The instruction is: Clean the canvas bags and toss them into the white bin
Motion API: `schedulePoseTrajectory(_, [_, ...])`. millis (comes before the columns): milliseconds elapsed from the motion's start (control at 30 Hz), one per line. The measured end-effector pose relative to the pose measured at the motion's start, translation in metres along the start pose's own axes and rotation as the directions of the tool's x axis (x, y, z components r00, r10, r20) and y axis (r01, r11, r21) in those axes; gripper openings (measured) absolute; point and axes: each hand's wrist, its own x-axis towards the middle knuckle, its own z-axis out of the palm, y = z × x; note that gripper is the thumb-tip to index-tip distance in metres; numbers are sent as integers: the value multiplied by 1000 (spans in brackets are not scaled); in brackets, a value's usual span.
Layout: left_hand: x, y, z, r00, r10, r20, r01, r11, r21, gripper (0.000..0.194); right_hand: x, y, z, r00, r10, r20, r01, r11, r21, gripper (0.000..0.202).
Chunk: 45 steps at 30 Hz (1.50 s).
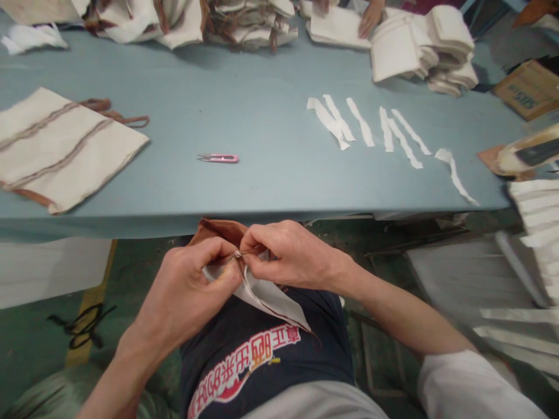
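Observation:
Over my lap, just in front of the table edge, I hold a white-and-brown fabric piece (pixel 273 299). My left hand (pixel 192 291) is closed, with thumb and forefinger pinching the cloth on the left. Close beside it, my right hand (pixel 294 256) pinches the same cloth from the right. A small shiny metal bit (pixel 237 254) shows between the fingertips; its exact kind is unclear. Brown material rises behind the hands, and a white flap hangs down onto my dark apron (pixel 279 349). Pink-handled thread snips (pixel 218 158) lie on the table beyond.
On the blue-covered table (pixel 262 192), a cream cloth bag with brown seams (pixel 65 151) lies left and several white strips (pixel 360 122) lie right. Stacked cloth pieces (pixel 402 46) line the far side, where another person's hand (pixel 371 17) rests. A cardboard box (pixel 528 90) stands right.

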Motion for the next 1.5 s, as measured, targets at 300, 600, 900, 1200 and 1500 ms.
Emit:
schedulePoseTrajectory(300, [-13, -14, 6, 889, 345, -301, -232, 906, 353, 7, 0, 9, 2, 999, 26, -36, -15, 961, 276, 7])
schedulePoseTrajectory(600, [-20, -8, 4, 899, 369, -235, -224, 850, 476, 21, 4, -6, -1, 1000, -10, -11, 10, 1000, -28, 7])
schedulePoseTrajectory(900, [-22, 3, -5, 951, 234, -203, -120, 882, 456, 25, 7, -15, 3, 999, 38, -18, -40, 994, -103, 9])
schedulePoseTrajectory(1200, [-23, 3, -6, 971, 188, -147, -86, 851, 517, 31, 9, -15, 8, 1000, 28, -8, -29, 985, -172, 10])
schedulePoseTrajectory(1500, [-24, -4, -1, 952, 131, -277, -3, 908, 419, 24, 17, -8, 15, 999, 34, -9, -34, 999, -21, 15])
